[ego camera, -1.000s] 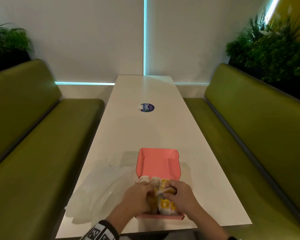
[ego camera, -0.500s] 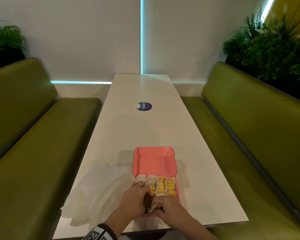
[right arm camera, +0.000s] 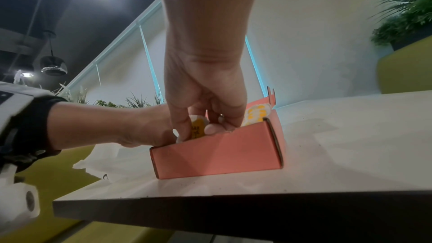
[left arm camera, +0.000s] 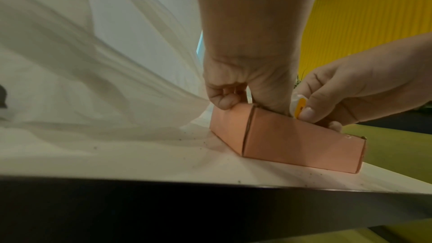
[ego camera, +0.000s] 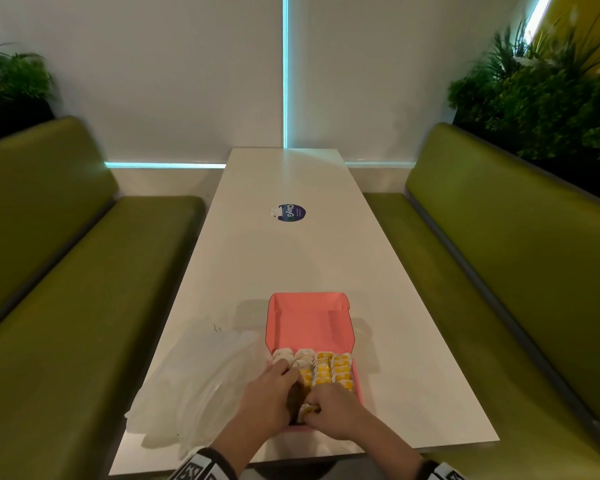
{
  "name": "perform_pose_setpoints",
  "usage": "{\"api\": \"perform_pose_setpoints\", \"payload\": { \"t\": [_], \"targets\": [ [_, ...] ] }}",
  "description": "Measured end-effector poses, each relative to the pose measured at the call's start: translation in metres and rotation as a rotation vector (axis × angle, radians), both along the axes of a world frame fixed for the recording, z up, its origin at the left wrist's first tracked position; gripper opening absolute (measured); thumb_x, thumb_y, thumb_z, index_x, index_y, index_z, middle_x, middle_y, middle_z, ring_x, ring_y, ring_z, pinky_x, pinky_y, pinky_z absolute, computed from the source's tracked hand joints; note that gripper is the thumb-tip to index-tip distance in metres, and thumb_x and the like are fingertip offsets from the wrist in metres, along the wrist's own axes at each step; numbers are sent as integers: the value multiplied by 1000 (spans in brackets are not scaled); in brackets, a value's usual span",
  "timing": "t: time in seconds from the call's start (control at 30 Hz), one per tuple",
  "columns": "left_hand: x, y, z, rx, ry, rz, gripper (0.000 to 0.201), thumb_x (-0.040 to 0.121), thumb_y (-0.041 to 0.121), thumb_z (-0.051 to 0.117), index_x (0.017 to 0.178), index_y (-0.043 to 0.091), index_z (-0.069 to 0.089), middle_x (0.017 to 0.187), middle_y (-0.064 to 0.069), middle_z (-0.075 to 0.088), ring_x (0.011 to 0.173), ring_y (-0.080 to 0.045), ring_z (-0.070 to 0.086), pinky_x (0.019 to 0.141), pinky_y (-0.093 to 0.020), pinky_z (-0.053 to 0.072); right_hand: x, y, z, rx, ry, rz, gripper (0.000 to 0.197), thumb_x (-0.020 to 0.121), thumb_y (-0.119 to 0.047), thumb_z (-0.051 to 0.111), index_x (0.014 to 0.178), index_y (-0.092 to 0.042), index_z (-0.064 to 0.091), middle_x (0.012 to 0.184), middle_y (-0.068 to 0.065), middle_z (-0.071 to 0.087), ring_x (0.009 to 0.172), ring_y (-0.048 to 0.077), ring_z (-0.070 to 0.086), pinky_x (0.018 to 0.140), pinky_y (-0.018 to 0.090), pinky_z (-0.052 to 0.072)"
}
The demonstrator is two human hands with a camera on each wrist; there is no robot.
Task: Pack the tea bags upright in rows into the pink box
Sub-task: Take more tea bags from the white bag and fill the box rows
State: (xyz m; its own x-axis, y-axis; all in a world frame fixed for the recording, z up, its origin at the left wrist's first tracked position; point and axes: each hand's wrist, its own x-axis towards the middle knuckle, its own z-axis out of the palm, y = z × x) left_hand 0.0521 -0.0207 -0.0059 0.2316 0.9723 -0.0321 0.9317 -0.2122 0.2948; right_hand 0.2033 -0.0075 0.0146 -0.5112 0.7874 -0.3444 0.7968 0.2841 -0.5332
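Fingers (right arm camera: 184, 127) pinch tea bag (right arm camera: 198, 127), seemingly inside pink box (right arm camera: 217, 156).

Both forearms reach forward, each wrist strapped with a black-and-white band. The left hand (ego camera: 269, 398) points down with fingers curled at its tips. The right hand (ego camera: 331, 410) sits just beside it, thumb and fingers pinching something small.
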Motion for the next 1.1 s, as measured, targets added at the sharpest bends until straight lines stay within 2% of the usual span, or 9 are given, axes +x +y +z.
{"api": "perform_pose_setpoints", "payload": {
  "t": [0.27, 0.33, 0.4, 0.5, 0.63, 0.8, 0.9, 1.0, 1.1],
  "targets": [
    [-2, 2, -2, 52, -6, 20, 40, 80, 24, 61, 118, 30, 51, 127, 11, 43, 120, -12, 36, 79, -21, 39, -1, 5, 6, -85, -26, 16, 31, 86, -21, 54, 57, -12, 52, 57, 2, 40, 53, 9, 35, 49, 22, 25],
    [-5, 2, -1, 77, 0, -20, 43, 70, 29, 69, 111, 31, 57, 120, 10, 50, 114, -15, 42, 85, -22, 41, -1, 4, 7, -83, -29, 13, 27, 87, -21, 53, 71, -2, 63, 67, 9, 47, 59, 13, 39, 50, 22, 25],
    [-8, 2, -4, 93, 1, -81, 55, 41, 35, 80, 93, 34, 61, 99, 10, 59, 91, -15, 54, 75, -23, 48, -1, 3, 8, -55, -35, 16, 27, 88, -20, 52, 94, 2, 65, 81, 11, 53, 73, 19, 47, 53, 21, 30],
    [-11, 0, -8, 148, -50, -79, 71, 23, 34, 80, 88, 35, 52, 91, 11, 56, 82, -14, 53, 61, -22, 46, -3, 2, 8, -3, -44, 14, 28, 91, -20, 52, 116, -8, 56, 111, 11, 60, 100, 25, 56, 81, 29, 45],
    [-16, -2, -19, 189, -153, -50, 70, 31, 27, 78, 94, 33, 46, 98, 10, 53, 90, -14, 45, 64, -22, 45, -6, 5, 7, 10, -80, -16, 27, 88, -14, 56, 114, -14, 50, 110, 7, 56, 95, 19, 51, 80, 29, 43],
    [-18, -3, -17, 221, -375, 22, 22, 71, 36, 57, 92, 30, 59, 100, 12, 52, 95, -5, 41, 82, -17, 37, -10, 6, 0, 48, -68, -75, 17, 86, -15, 55, 97, -19, 43, 96, 5, 54, 86, 18, 49, 66, 28, 37],
    [-19, -2, -13, 247, -490, 78, 22, 73, 19, 63, 94, 27, 64, 101, 13, 52, 102, 1, 40, 84, -14, 36, -14, 3, 0, 126, -8, -144, 20, 86, -16, 55, 97, -22, 40, 99, 1, 53, 91, 17, 52, 57, 15, 32],
    [-20, -3, -10, 287, -538, 92, 24, 73, 14, 62, 90, 30, 60, 94, 14, 54, 95, 1, 43, 80, -14, 39, -11, 7, 5, 212, 43, -209, 33, 85, -13, 58, 114, -19, 45, 114, -1, 49, 94, 11, 46, 72, 16, 35],
    [-18, -6, -6, 296, -520, 2, 13, 76, 26, 56, 87, 32, 55, 94, 15, 54, 90, -5, 49, 75, -18, 43, 6, 14, 24, 285, 98, -264, 19, 84, -7, 55, 96, -21, 52, 100, -3, 47, 87, 11, 46, 78, 21, 40]
  ]
}}
